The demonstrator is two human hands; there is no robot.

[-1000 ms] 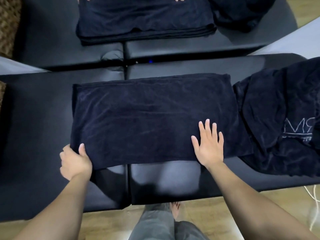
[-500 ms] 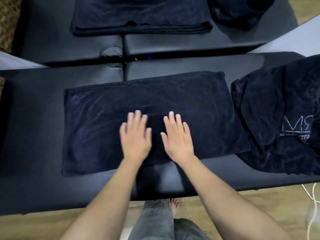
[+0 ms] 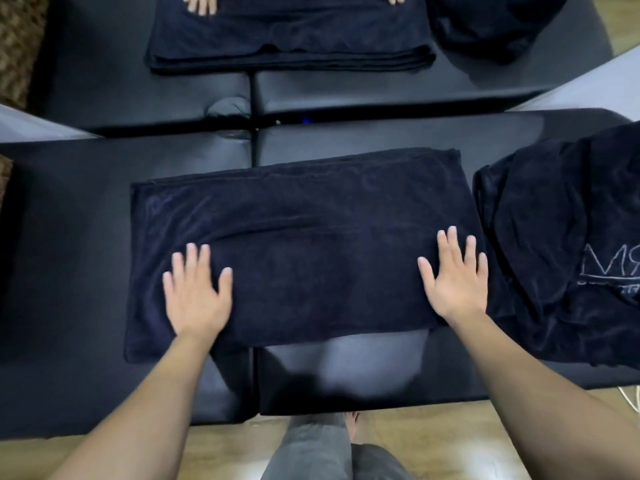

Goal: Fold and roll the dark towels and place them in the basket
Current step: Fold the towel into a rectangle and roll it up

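One folded dark towel (image 3: pixel 298 251) lies flat at the middle of the black padded table (image 3: pixel 69 271), probably spread so that it can be smoothed before rolling. Both hands press on it with fingers straight and spread, holding nothing: the left hand (image 3: pixel 195 296) at 8 o'clock, the right hand (image 3: pixel 455 275) at 4 o'clock, well apart. An unfolded towel heap (image 3: pixel 561 254) lies at 3 o'clock, and what seems a woven basket (image 3: pixel 17 46) shows at 10 o'clock.

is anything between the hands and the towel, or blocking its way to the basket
Nothing lies between them: the left hand and right hand both rest flat on the folded towel. The basket is not clearly in view, so that path cannot be judged.
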